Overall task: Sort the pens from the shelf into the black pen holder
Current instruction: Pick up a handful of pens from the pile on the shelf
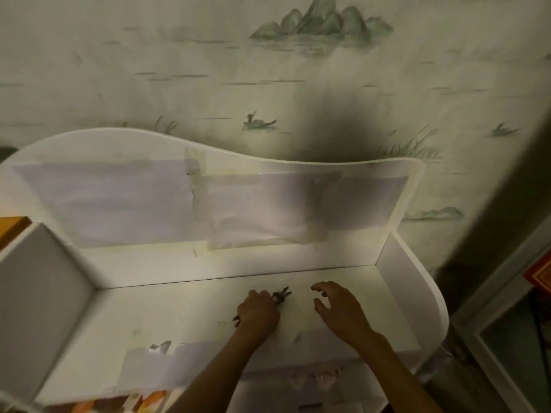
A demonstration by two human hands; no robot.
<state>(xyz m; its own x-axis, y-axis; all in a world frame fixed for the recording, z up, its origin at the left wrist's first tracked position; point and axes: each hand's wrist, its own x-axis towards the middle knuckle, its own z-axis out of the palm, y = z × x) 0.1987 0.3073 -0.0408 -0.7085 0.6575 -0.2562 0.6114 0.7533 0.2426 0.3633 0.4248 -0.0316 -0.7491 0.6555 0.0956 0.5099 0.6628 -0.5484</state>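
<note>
Pens [280, 296], dark and bunched, lie in your left hand [258, 313], fingers curled tight around them; tips protrude past the knuckles, other ends below the wrist side. Your right hand [337, 308] hovers just beside, fingers spread and bent, gripping nothing. Both sit over the white shelf [179, 311], papers [262, 210] taped to its back panel.

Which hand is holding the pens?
The left hand grips the bunch of dark pens on the white shelf. The right hand hovers beside it, fingers spread, holding nothing.
</note>
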